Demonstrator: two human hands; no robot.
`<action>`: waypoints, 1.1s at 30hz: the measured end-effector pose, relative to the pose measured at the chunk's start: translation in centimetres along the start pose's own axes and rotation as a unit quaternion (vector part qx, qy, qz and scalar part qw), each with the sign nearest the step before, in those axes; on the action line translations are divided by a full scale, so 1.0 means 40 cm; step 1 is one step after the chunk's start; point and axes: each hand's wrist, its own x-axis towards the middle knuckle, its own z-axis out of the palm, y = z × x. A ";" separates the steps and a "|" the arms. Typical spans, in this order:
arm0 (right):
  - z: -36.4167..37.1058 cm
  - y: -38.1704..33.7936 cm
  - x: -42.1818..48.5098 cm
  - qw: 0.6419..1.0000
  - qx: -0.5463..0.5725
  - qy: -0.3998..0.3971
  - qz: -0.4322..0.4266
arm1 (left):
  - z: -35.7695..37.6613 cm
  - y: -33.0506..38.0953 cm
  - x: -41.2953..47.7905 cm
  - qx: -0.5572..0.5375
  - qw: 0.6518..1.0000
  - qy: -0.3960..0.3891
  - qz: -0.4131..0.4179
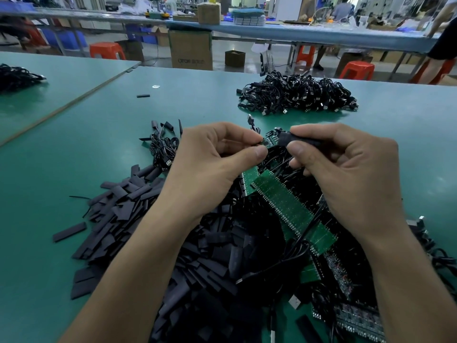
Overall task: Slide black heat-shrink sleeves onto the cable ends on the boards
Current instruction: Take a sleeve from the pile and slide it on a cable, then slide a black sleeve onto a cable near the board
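My left hand pinches the end of a small green board between thumb and forefinger. Facing it, my right hand pinches a black heat-shrink sleeve whose open end meets the board's tip. Both hands hover above the table's middle. Below them lie green board strips tangled with black cables. A heap of flat black sleeves spreads under my left forearm.
A big pile of black USB cables lies at the far side of the green table. A small cable bundle sits left of my hands. A stray sleeve lies far left. Orange stools and cardboard boxes stand beyond the table.
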 end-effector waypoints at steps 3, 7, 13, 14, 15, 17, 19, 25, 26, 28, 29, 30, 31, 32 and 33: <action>-0.003 0.002 0.001 1.000 -0.004 0.004 -0.002 | -0.001 -0.002 0.001 0.003 1.000 0.006 0.004; -0.004 0.004 0.001 1.000 -0.007 0.001 0.000 | -0.004 -0.004 -0.001 0.009 1.000 0.006 0.002; 0.003 0.003 -0.001 1.000 -0.024 -0.013 -0.005 | 0.002 -0.002 -0.004 0.008 1.000 -0.007 0.002; 0.004 0.004 -0.002 1.000 -0.026 -0.017 -0.006 | 0.003 -0.002 -0.005 0.007 1.000 -0.010 0.003; 0.005 0.006 -0.002 0.999 -0.026 -0.020 -0.005 | 0.004 -0.002 -0.005 0.007 1.000 -0.011 0.004; 0.006 0.009 -0.001 0.999 -0.024 -0.029 -0.002 | 0.002 -0.003 -0.005 0.009 1.000 -0.007 0.007; 0.008 0.012 -0.001 0.999 -0.023 -0.033 -0.005 | -0.001 -0.003 -0.002 0.010 1.000 -0.002 0.008; 0.005 0.018 0.002 1.000 -0.002 -0.007 -0.016 | -0.003 -0.004 -0.001 0.013 0.999 0.021 0.024; 0.005 0.018 0.001 1.000 0.008 -0.001 -0.016 | -0.003 -0.003 -0.002 0.013 0.999 0.022 0.027; 0.006 0.016 -0.001 1.000 0.023 0.010 -0.019 | 0.000 -0.002 -0.003 0.013 0.999 0.019 0.033; 0.007 0.016 -0.001 0.999 0.024 0.013 -0.022 | 0.001 -0.001 -0.003 0.012 0.999 0.017 0.035; 0.007 0.015 -0.002 0.999 0.022 0.017 -0.024 | 0.002 -0.001 -0.004 0.011 0.999 0.014 0.036; 0.007 0.015 -0.002 0.999 0.020 0.021 -0.027 | 0.002 0.000 -0.004 0.011 0.999 0.012 0.037; 0.007 0.013 -0.002 0.999 0.019 0.025 -0.030 | 0.003 0.000 -0.005 0.012 0.999 0.010 0.039; 0.007 0.012 -0.002 0.999 0.019 0.028 -0.032 | 0.003 0.000 -0.005 0.014 0.999 0.008 0.041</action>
